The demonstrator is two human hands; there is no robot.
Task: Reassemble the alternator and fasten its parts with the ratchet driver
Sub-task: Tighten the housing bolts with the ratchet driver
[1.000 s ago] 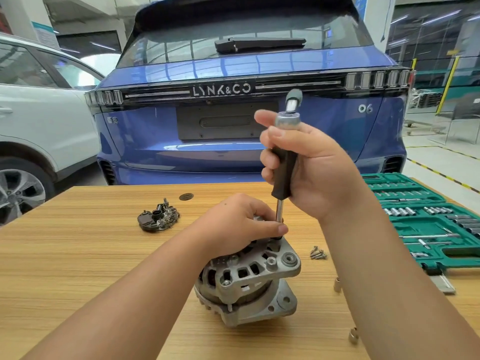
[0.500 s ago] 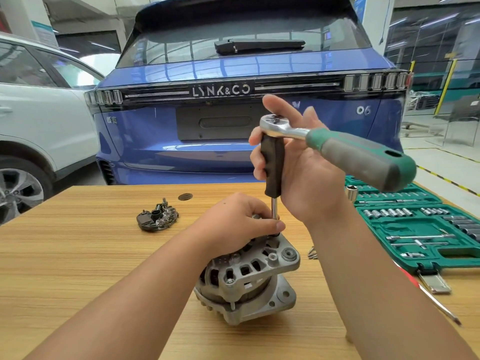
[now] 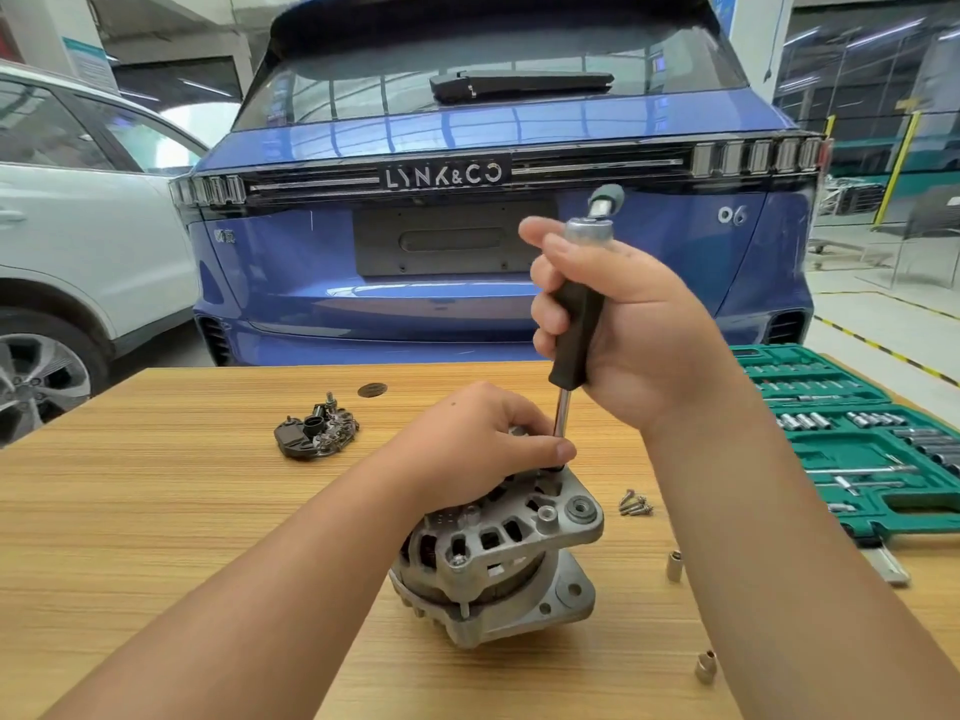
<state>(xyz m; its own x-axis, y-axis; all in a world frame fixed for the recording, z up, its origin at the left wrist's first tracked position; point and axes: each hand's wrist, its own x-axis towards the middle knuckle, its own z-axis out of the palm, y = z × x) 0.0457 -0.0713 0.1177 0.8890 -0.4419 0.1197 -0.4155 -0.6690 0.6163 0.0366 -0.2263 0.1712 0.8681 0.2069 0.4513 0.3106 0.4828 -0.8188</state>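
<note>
We are standing at a wooden table (image 3: 156,511) in a garage, with a blue car (image 3: 493,226) filling the upper centre of the frame and a white car (image 3: 78,226) at the upper left. Half a second ago the green ratchet handle was swinging out toward the right of the frame; now it is pointing away from us, so we are seeing only its end above the metal head. Our right hand (image 3: 639,330) is wrapping its curled fingers around the black grip of the ratchet driver (image 3: 574,330), in the centre right. The long axis of the driver is standing almost vertical, tip down, leaning slightly to the left at the bottom. The tip is meeting the top of the alternator (image 3: 498,558) in the lower centre. Our left hand (image 3: 478,439) is resting on the alternator, with its thumb and curled fingers pinching around the shaft near the tip. A detached black part (image 3: 317,433) is lying left of centre, some screws (image 3: 635,504) just right of the alternator, and a green socket case (image 3: 857,444) at the right edge.
</note>
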